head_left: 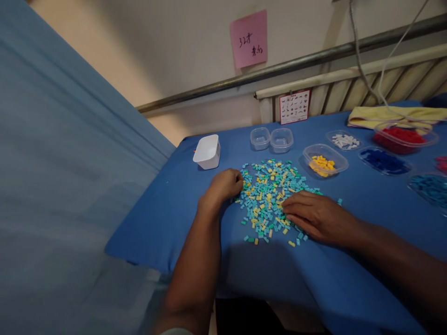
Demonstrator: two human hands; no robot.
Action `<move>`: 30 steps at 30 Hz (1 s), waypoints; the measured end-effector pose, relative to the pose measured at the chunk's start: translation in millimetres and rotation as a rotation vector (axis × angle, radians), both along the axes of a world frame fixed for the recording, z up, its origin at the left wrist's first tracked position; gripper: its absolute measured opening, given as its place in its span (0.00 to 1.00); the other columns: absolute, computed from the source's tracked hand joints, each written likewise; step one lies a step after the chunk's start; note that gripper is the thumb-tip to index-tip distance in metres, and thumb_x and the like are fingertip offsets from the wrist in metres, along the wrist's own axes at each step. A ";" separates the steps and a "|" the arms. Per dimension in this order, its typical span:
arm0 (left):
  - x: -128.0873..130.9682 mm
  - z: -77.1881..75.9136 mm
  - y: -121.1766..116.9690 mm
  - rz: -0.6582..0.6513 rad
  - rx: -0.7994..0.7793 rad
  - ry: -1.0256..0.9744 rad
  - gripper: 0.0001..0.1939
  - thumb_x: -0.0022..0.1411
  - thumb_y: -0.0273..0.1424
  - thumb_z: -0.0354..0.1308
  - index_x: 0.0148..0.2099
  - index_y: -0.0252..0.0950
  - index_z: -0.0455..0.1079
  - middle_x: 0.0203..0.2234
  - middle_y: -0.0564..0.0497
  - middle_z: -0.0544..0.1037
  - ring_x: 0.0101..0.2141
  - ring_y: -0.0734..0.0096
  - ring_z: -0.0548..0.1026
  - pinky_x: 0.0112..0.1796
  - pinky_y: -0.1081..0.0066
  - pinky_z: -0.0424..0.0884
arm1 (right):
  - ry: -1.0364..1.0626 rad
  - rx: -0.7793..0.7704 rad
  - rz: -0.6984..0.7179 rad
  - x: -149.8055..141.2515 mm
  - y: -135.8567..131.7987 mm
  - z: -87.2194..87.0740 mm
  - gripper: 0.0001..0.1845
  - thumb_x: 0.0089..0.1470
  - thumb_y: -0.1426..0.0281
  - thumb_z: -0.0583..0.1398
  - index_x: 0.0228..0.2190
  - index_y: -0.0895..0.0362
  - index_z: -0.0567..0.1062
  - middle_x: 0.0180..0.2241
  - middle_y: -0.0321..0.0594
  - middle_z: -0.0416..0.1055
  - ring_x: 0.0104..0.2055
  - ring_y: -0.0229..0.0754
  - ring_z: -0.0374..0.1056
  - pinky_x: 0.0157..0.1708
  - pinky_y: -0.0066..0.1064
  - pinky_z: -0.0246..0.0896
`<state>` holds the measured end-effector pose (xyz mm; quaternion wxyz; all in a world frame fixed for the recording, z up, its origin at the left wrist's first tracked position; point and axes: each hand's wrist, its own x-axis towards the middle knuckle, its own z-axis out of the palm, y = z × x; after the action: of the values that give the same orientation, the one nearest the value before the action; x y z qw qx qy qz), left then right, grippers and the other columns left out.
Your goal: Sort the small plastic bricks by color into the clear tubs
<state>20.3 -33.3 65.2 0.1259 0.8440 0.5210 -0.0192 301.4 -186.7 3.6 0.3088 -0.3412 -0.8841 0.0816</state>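
Observation:
A heap of small teal, green and yellow bricks [268, 188] is spread on the blue tablecloth [181, 204]. My left hand [223, 185] rests at the heap's left edge with its fingers curled into a loose fist; what they hold, if anything, is hidden. My right hand [316, 215] lies on the heap's right side, fingers stretched flat and pointing left over the bricks. A clear tub with yellow bricks [324, 162] stands just behind the heap to the right.
A white square tub [207, 151] stands at the back left. Two clear tubs [271, 139] sit behind the heap. Trays of white [344, 140], red [403, 138], dark blue [384, 160] and teal bricks [431, 187] line the right. A blue curtain [63, 163] hangs left.

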 end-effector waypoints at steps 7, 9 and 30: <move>-8.1 2.1 0.1 0.069 0.110 -0.133 0.07 0.61 0.29 0.61 0.39 0.37 0.80 0.31 0.46 0.82 0.29 0.64 0.72 0.31 0.67 0.57 | 0.035 -0.030 -0.001 0.6 -0.1 -0.2 0.12 0.73 0.70 0.59 0.50 0.53 0.83 0.49 0.46 0.83 0.50 0.50 0.79 0.52 0.47 0.78; -13.2 7.1 -3.3 0.083 0.045 -0.192 0.05 0.57 0.27 0.61 0.36 0.37 0.78 0.28 0.48 0.81 0.28 0.65 0.72 0.30 0.68 0.58 | 0.044 -0.035 -0.002 0.5 -0.4 0.3 0.13 0.73 0.70 0.59 0.50 0.53 0.83 0.48 0.46 0.83 0.50 0.50 0.79 0.52 0.47 0.78; -8.9 4.6 -12.3 -0.137 -0.080 -0.135 0.10 0.55 0.20 0.56 0.35 0.37 0.77 0.30 0.51 0.78 0.29 0.68 0.70 0.32 0.69 0.59 | 0.017 -0.041 0.001 2.3 -0.4 -0.9 0.12 0.74 0.70 0.58 0.52 0.54 0.81 0.50 0.47 0.83 0.52 0.50 0.79 0.52 0.48 0.78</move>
<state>11.5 -45.6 69.8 0.1927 0.8714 0.4511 0.0081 303.7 -187.1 2.7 0.3092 -0.3465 -0.8797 0.1028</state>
